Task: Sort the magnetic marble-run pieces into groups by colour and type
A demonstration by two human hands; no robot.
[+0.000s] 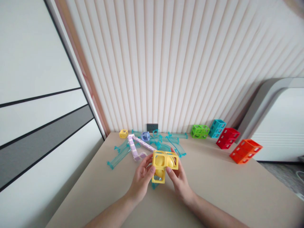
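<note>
A yellow block of joined open-sided cubes [159,160] is held up above the table between both hands. It has two cubes side by side on top and one below on the left, with curved yellow pieces inside. My left hand [143,174] grips its left side, thumb on the front. My right hand [180,179] grips the right side, its thumb against the lower edge of the right cube. The far fingers are partly hidden behind the block. Under it, a bit of a teal piece [155,185] shows on the table.
Behind the hands lie several translucent teal track pieces [120,157], a lilac jointed strip [133,148], a small yellow cube [123,133] and a periwinkle cube [145,136]. At right stand green [200,131], blue [217,128], red [228,138] and orange [245,151] cube blocks. A ribbed wall [152,63] bounds the back.
</note>
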